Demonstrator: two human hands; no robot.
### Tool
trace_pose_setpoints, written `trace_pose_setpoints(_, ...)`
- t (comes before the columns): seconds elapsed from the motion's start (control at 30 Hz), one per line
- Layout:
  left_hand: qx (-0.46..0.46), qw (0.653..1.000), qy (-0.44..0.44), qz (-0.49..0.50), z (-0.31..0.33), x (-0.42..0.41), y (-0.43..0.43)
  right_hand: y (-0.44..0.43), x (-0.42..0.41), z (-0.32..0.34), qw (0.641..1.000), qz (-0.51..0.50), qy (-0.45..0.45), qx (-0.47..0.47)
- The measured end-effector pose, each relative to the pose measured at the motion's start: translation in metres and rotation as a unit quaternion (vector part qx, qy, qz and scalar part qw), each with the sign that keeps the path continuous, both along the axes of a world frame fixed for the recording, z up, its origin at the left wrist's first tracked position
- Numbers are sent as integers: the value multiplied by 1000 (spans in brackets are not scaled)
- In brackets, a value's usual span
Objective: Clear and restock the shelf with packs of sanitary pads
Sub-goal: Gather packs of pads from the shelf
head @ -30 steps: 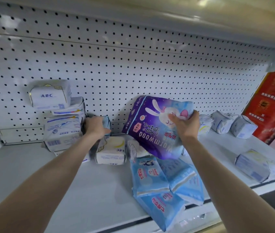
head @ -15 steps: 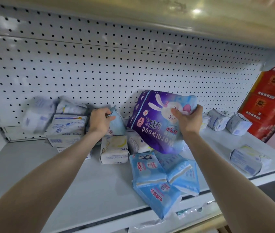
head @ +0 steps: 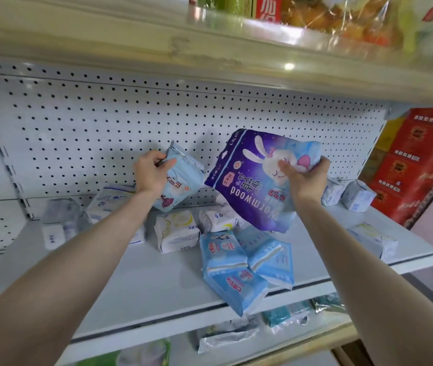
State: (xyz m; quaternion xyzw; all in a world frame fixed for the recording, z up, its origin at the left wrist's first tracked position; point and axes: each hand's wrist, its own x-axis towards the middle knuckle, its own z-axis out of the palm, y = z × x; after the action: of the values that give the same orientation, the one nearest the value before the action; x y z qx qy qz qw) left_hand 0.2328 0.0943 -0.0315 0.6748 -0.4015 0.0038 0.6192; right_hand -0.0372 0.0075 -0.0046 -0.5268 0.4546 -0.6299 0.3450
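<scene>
We hold two packs before the white pegboard [head: 104,133]: our left hand [head: 152,173] grips a light-blue pack [head: 183,178] by its upper edge, our right hand [head: 305,178] a purple pack [head: 247,191] printed with a rabbit and turned upside down. Below them, blue packs [head: 236,268] and white packs [head: 177,231] lie scattered on the shelf [head: 144,291], with red cartons [head: 416,165] beyond its right end.

In your right fingers [head: 325,165]: large purple plastic pack [head: 252,186], white rabbit print, pink ear, white lettering. In your left fingers [head: 152,157]: small pale-blue plastic pack [head: 181,180], red characters. Below your right fingers: flat sky-blue plastic packs [head: 236,262], white stripe, red print. Behind both: white metal back panel [head: 104,133], black dot grid.
</scene>
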Motion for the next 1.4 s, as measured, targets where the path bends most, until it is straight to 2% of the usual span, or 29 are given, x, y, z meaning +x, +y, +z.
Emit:
trace_pose_setpoints(0.43, -33, 999, 17, 26, 35, -65, 64, 41, -51, 19, 999, 30, 5, -18)
trace_pose_setpoints(0.6, -57, 996, 45, 48, 41, -115, 98, 65, -96, 15, 998, 53, 21, -15)
trace_pose_setpoints(0.9, -123, 981, 108, 109, 36, -240, 170, 106, -196, 15, 988, 156, 2, -19)
trace_pose_setpoints(1.2, -76, 982, 117, 130, 3, -329, 220, 142, -255, -4, 975, 217, 44, 18)
trace_pose_setpoints(1.4, -7, 980, 139, 140, -45, -350, 235, 153, -276, -63, 976, 200, 62, 67)
